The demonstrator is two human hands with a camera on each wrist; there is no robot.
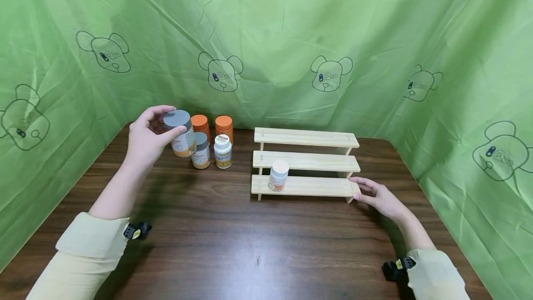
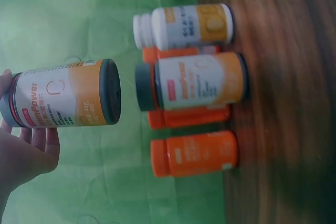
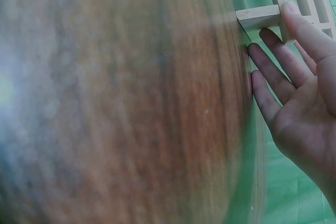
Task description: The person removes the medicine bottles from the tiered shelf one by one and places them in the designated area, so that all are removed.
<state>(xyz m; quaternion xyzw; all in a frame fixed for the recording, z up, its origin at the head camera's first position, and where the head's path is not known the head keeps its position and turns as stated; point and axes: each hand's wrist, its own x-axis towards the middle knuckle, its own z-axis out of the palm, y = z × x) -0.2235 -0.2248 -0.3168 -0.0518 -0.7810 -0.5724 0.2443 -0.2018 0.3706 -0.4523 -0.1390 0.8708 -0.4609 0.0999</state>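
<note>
My left hand [image 1: 146, 139] grips a grey-lidded jar [image 1: 181, 133] with an orange and white label, lifted above the table at the back left; the same jar [image 2: 63, 100] fills the left wrist view. Under it stand another grey-lidded jar [image 1: 201, 151], a white bottle [image 1: 222, 151] and two orange-capped bottles [image 1: 224, 127]. A three-step wooden rack [image 1: 306, 161] sits mid-table with one white bottle [image 1: 278, 175] on its lowest step. My right hand [image 1: 376, 195] rests with straight fingers [image 3: 307, 24] against the rack's right end.
The dark wooden table [image 1: 233, 240] is ringed on three sides by a green cloth backdrop [image 1: 291, 36] with bear drawings. The rack's upper two steps hold nothing. Bare tabletop lies between my arms.
</note>
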